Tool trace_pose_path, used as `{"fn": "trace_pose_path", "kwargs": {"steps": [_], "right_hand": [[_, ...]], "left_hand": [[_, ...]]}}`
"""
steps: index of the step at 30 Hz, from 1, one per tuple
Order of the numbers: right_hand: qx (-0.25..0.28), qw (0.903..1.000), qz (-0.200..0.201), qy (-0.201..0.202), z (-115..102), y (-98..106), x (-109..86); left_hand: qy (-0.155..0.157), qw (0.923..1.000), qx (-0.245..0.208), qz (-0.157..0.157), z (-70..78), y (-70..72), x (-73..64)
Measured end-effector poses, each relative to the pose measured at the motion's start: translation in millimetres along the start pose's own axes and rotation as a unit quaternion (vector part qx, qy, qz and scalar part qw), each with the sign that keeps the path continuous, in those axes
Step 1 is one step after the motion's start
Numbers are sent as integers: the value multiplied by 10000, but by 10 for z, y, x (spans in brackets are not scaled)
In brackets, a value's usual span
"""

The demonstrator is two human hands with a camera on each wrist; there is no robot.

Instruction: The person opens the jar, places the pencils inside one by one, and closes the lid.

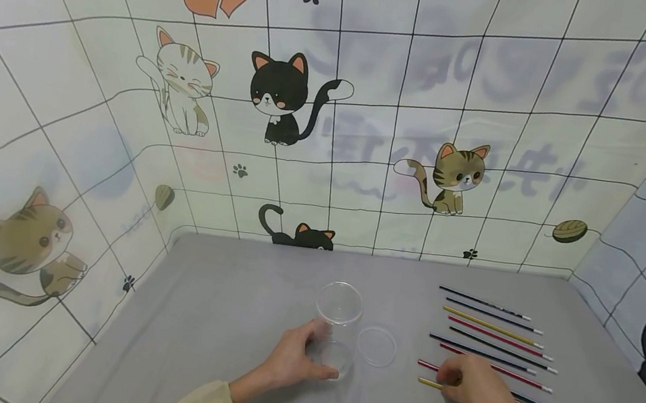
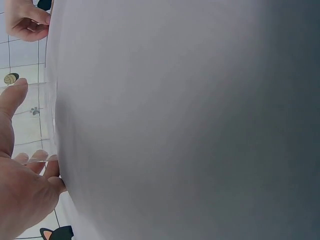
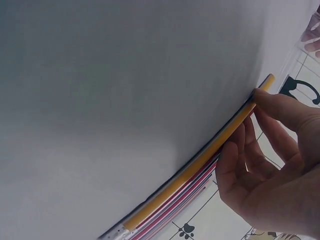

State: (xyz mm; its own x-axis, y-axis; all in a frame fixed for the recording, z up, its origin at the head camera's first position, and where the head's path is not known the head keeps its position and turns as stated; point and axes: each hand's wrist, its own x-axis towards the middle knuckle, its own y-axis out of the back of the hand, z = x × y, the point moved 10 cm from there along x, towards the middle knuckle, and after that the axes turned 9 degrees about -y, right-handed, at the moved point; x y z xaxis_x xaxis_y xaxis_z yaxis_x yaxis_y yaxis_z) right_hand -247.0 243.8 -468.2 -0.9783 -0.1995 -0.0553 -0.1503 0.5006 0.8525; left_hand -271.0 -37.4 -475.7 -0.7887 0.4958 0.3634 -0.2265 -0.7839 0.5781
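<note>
My left hand (image 1: 293, 354) curls round the lower part of a clear, round plastic jar (image 1: 343, 327) that stands upright with its mouth uncovered. Just right of the jar lies a clear round lid (image 1: 377, 347). Over on the right, my right hand (image 1: 476, 388) pinches the nearest yellow pencil (image 3: 200, 162) between thumb and fingers, close to its left end. That pencil stretches under the hand toward the right. A red pencil (image 1: 427, 364) lies right behind it, partly hidden by the fingers.
Several pencils lie side by side beyond the right hand, among them a yellow one (image 1: 493, 327) and a red one (image 1: 500, 338), white ends to the right. The grey table (image 1: 238, 286) meets cloth walls (image 1: 363, 132) printed with cats at the back and sides.
</note>
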Motion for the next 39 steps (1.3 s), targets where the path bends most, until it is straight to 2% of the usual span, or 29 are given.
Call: {"fn": "trace_pose_path", "kwargs": {"steps": [6,9,15,22,27,32,39], "right_hand": [[-267,9988,130,-387,0,-5,-12],[-281,9985,132,-446,0,-7,-18],[-141,9999,-45,-77,-50,4,-31],[132,9993,-306,168,-72,42,3],[334,9982,-326,377,-110,104,17],[567,9972,-215,439,-131,206,25],[929,9943,-311,409,-184,324,46]], "left_hand": [[-49,10000,-33,33,20,8,-3],[-156,9999,32,46,38,9,-8],[-105,9999,28,25,10,-4,-11],[-32,10000,19,1,-4,-16,-11],[-157,9999,57,16,34,-5,-3],[-148,9999,53,47,38,5,7],[-74,9999,55,58,16,6,1]]}}
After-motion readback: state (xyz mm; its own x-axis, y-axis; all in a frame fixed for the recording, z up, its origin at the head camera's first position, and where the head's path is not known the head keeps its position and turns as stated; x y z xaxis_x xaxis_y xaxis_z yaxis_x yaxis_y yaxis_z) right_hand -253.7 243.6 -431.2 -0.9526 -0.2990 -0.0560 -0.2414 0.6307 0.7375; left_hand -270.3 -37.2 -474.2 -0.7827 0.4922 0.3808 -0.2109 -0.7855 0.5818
